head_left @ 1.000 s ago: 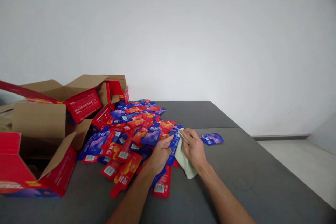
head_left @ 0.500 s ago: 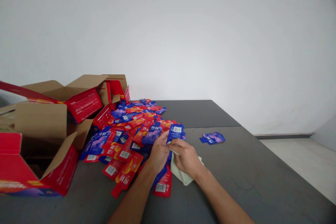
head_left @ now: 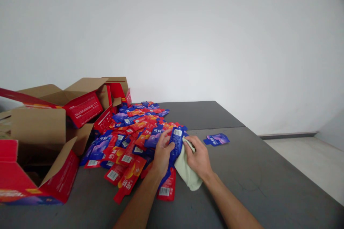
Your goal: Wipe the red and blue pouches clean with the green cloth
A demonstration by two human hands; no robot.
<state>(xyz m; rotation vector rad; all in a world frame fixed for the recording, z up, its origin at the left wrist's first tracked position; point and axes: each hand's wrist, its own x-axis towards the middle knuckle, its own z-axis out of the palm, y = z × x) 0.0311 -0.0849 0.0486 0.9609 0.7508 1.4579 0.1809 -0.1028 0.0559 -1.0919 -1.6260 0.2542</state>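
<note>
My left hand [head_left: 162, 153] grips a blue pouch [head_left: 176, 144], its barcode side turned up and my thumb lying over its left edge. Pinched in the fingers of my right hand [head_left: 198, 155] is a pale green cloth [head_left: 187, 171], which hangs down to the table beside the pouch's right edge. Left of my hands spreads a heap of red and blue pouches [head_left: 134, 134], some with barcodes up and some with printed fronts up. A red pouch [head_left: 167, 185] lies just below my left hand. Apart on the right rests a single blue pouch [head_left: 216, 139].
Open red cardboard boxes stand along the left: a near box [head_left: 57, 179], a middle box [head_left: 84, 109] and a far box [head_left: 118, 91]. The dark grey table [head_left: 242, 179] has a seam across it. Behind it rises a white wall [head_left: 204, 35].
My right hand has moved to the right off the pouch's face with the cloth, which now hangs more open. The pouch in my left hand has tilted slightly.
</note>
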